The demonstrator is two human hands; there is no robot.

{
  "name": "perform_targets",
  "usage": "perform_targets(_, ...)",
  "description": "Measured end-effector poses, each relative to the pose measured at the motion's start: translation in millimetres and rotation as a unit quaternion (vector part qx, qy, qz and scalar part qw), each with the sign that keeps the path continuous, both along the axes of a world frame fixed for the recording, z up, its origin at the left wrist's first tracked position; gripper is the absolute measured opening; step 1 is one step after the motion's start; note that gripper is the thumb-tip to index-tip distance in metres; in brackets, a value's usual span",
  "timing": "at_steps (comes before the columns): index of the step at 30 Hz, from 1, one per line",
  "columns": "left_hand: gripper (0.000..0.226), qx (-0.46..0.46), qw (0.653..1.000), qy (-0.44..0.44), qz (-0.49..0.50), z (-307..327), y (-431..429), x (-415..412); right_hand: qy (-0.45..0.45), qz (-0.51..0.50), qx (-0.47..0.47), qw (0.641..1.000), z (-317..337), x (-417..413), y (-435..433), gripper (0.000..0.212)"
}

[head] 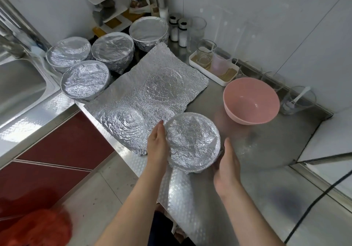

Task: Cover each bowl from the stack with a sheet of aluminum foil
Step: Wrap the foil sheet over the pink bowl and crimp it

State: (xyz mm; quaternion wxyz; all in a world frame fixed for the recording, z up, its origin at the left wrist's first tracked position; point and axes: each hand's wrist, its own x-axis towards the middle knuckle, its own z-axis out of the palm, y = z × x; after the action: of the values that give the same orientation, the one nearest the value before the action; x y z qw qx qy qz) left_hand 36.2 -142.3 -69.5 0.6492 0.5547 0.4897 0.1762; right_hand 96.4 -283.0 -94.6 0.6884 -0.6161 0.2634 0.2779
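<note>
Head view
Bowl in hand: a round bowl wrapped in crinkled aluminium foil (192,141) stands upright near the front edge of the steel counter (266,150). Its foiled mouth faces straight up. Being round, it has no long axis.
My left hand (159,144): fingers are straight and together, pointing away from me. The palm lies flat against the bowl's left wall, pressing the foil and gripping nothing.
My right hand (226,167): it is set against the bowl's right wall with the thumb straight and pointing away from me. The fingers are tucked low at the foil under the rim and mostly hidden, so I cannot tell how far they curl.
Loose foil: a rectangular sheet of creased aluminium foil (152,59) lies flat just left of the bowl. Its long axis runs away from me and slants right, and it carries two round bowl-shaped imprints.
Uncovered bowl: a pink plastic bowl (251,101) sits mouth up on the counter, to the right of the sheet and apart from my hands.
Finished bowls: four foil-covered bowls (85,80) are clustered at the far left, beyond the sheet.
Sink: a steel sink (19,85) lies at the left edge.
Tray: a white tray holding clear glasses (213,68) stands by the wall, behind the pink bowl.
</note>
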Motion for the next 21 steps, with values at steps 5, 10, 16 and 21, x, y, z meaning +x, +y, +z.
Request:
perform_targets(5, 0.042, -0.016, 1.000, 0.003, -0.009, 2, 7, 7, -0.066, 0.026, -0.022, 0.997, 11, 16, 23, 0.043)
perform_targets(10, 0.049, -0.024, 0.999, 0.030, -0.024, -7, 9, 11, -0.114, 0.054, -0.072, 0.989, 9, 24, 31, 0.044)
perform_targets(16, 0.048, 0.003, 0.999, 0.029, -0.024, -9, 4, 10, -0.113, 0.072, -0.059, 0.989, 8, 29, 29, 0.043)
perform_targets(21, 0.041, 0.023, 0.997, 0.032, -0.061, 0, 12, 6, -0.172, 0.148, -0.052, 0.972, 17, 47, 20, 0.029)
